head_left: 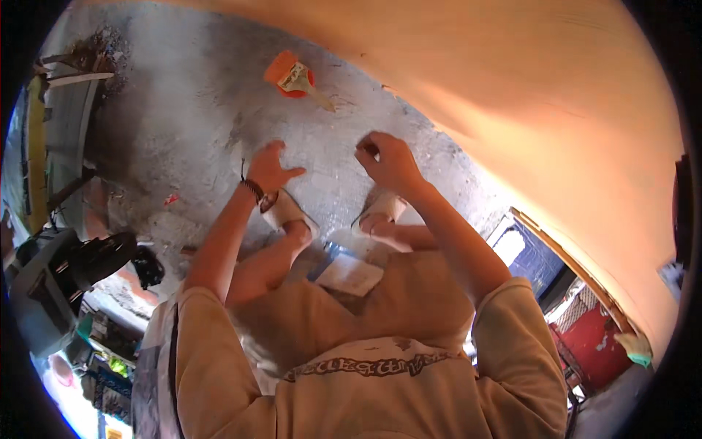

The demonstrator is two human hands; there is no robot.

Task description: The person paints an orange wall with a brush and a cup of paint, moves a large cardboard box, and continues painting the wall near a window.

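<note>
Strong fisheye distortion bends the edges; corners are black. The grey floor [186, 132] is softly lit, shadowed toward its left edge, glare-whitened at its right; a large orange surface [556, 88] glows warmly.

We see an orange brush [295, 76], a patchy grey floor [175, 132], cream sandals [285, 210], a dark bracelet [254, 189] and a tan shirt [373, 399] with dark letters.
</note>
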